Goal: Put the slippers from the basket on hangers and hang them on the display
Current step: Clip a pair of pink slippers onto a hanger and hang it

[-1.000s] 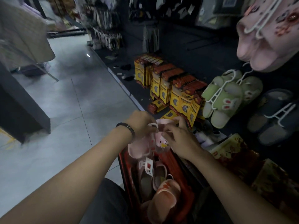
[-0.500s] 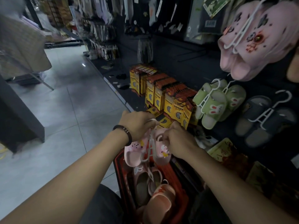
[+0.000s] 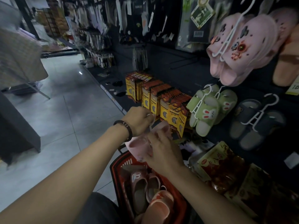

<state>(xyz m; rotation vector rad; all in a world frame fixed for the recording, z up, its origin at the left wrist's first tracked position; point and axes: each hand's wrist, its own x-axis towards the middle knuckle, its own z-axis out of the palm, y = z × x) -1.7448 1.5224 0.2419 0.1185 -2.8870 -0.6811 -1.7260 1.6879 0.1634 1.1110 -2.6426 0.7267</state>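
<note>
- Pink slippers (image 3: 142, 143) on a white hanger (image 3: 151, 120), above the red basket (image 3: 123, 164).
- Left hand (image 3: 137, 121) grips the hanger hook.
- Right hand (image 3: 163, 152) is clamped on the slippers.

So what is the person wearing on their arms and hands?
Both forearms are bare, with no sleeves in view. The left wrist has a dark beaded bracelet around it. The left hand and right hand wear no gloves. I cannot make out any rings.
</note>
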